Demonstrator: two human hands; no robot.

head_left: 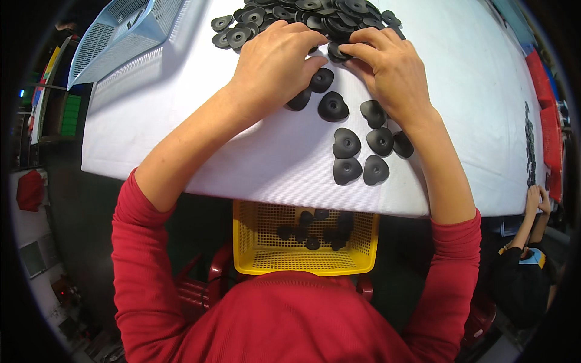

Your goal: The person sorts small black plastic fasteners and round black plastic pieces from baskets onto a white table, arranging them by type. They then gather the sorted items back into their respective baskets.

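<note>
While both hands' fingers (339, 51) pinch black discs (347, 143), yellow basket (245, 242) holds several.

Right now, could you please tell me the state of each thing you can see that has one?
Left hand: fingers curled, resting on the black parts.
Right hand: pinching a black part at the pile's edge.
Pile of black parts: heaped on the white table.
Loose black parts: lying flat, spread out.
Yellow basket: upright, a few black parts inside.
Blue basket: tilted.
</note>
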